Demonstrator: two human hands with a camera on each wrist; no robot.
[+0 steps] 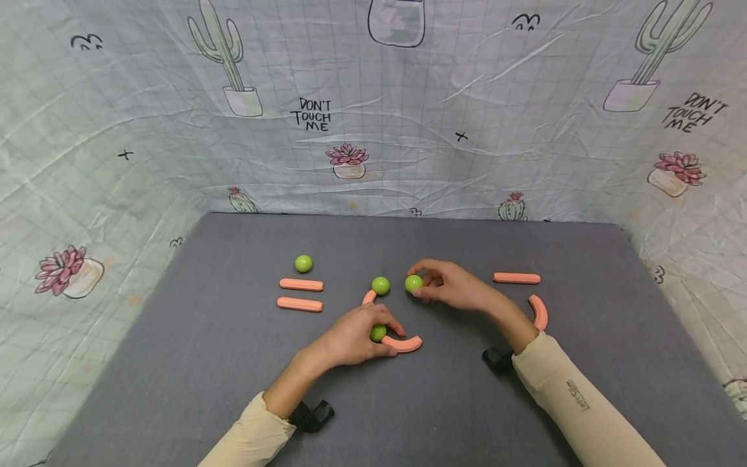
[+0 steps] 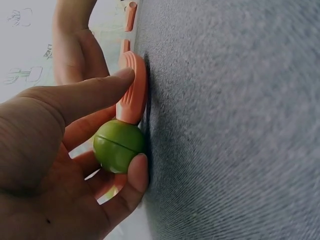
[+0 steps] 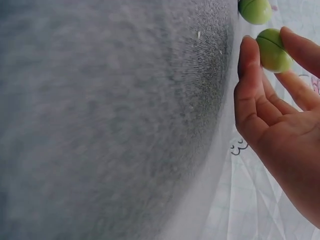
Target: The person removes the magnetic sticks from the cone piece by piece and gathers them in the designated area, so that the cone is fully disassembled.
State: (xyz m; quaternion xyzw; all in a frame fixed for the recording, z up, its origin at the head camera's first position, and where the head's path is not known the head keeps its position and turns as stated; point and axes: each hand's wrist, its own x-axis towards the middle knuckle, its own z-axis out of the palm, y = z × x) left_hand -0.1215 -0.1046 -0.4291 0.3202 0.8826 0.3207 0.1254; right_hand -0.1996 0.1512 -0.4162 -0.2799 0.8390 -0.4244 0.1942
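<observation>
My left hand (image 1: 357,335) holds a curved orange piece (image 1: 406,344) low over the grey table. Its thumb lies along the ridged orange side (image 2: 134,95), and the other fingers are partly hidden behind. A green ball (image 2: 120,146) with a seam meets the end of that piece, a fingertip against it. Just beyond this hand, another orange piece (image 1: 369,297), mostly covered by the hand, meets a second green ball (image 1: 380,285). To the right, my right hand (image 1: 458,286) pinches a green ball (image 3: 274,50) between thumb and fingers.
Two straight orange sticks (image 1: 300,304) lie at the left, below a loose green ball (image 1: 303,263). Over on the right are one straight orange stick (image 1: 516,278) and a curved one (image 1: 539,312) beside my right forearm. A printed cloth (image 1: 408,188) surrounds the table's back and sides.
</observation>
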